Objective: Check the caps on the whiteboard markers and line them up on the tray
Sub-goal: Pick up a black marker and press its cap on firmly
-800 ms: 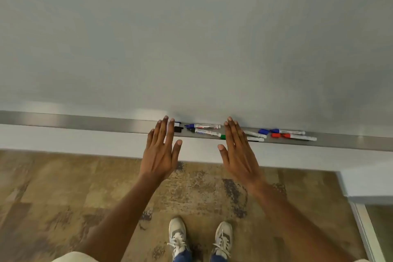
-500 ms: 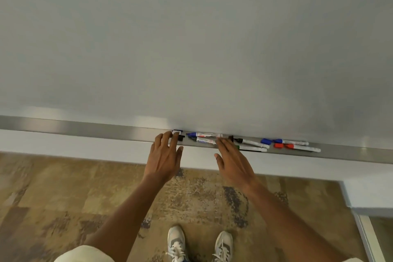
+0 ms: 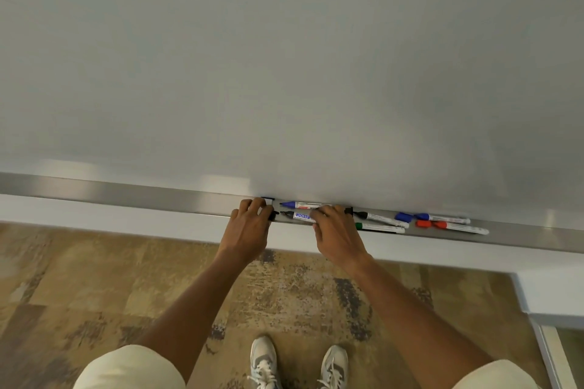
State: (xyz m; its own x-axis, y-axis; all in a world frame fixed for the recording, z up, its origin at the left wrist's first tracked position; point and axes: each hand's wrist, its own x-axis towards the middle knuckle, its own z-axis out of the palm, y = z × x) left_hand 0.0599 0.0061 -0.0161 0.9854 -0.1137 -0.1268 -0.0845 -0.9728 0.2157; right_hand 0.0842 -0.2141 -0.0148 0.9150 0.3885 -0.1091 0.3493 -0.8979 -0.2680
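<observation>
The metal tray (image 3: 126, 194) runs along the foot of the whiteboard. My left hand (image 3: 248, 229) curls at the tray's edge, its fingertips pinching a black cap (image 3: 272, 215); a blue cap (image 3: 268, 198) lies just behind it. To the right lie an uncapped blue marker (image 3: 300, 204) and an uncapped black-tipped marker (image 3: 297, 215). My right hand (image 3: 336, 232) grips the rear end of the black-tipped marker. Further right are another black marker (image 3: 379, 218), a green marker (image 3: 380, 227), a blue marker (image 3: 442, 218) and a red marker (image 3: 461, 228).
A loose blue cap (image 3: 404, 217) and a loose red cap (image 3: 423, 223) sit on the tray by their markers. The whiteboard (image 3: 284, 57) fills the upper view. Patterned carpet (image 3: 94, 278) and my shoes (image 3: 265, 360) are below; a wall corner stands at the right.
Both hands moved forward from flat above the tray and curled down onto it. The left closed on the black cap, the right on the black-tipped marker's end.
</observation>
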